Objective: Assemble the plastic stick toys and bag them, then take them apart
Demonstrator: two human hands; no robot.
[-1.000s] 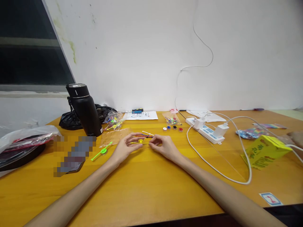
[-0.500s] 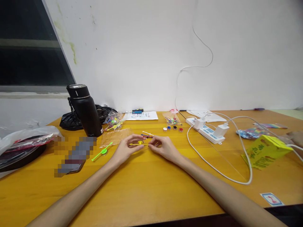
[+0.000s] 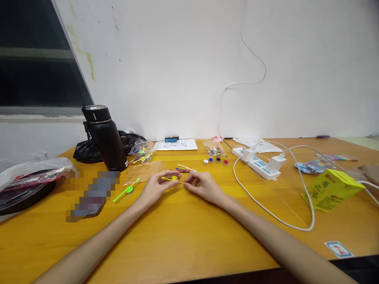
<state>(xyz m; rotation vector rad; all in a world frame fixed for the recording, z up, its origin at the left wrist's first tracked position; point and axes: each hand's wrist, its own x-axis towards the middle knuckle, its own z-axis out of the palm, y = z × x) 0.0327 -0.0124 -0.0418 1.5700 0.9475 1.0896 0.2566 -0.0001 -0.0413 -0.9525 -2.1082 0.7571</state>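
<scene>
One arrow (image 3: 174, 178) is yellow, a second arrow (image 3: 129, 189) bright green, the bottle (image 3: 108, 144) black, the table (image 3: 189, 236) orange-brown

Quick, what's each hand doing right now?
Left hand: closed, holding the yellow plastic arrow-shaped spinner near its round middle.
Right hand: thumb and fingers closed, pinching one end of that spinner.

1 dark window (image 3: 35, 23) at left, stained white wall (image 3: 166, 71) behind a yellow-brown wooden table (image 3: 189, 240)
</scene>
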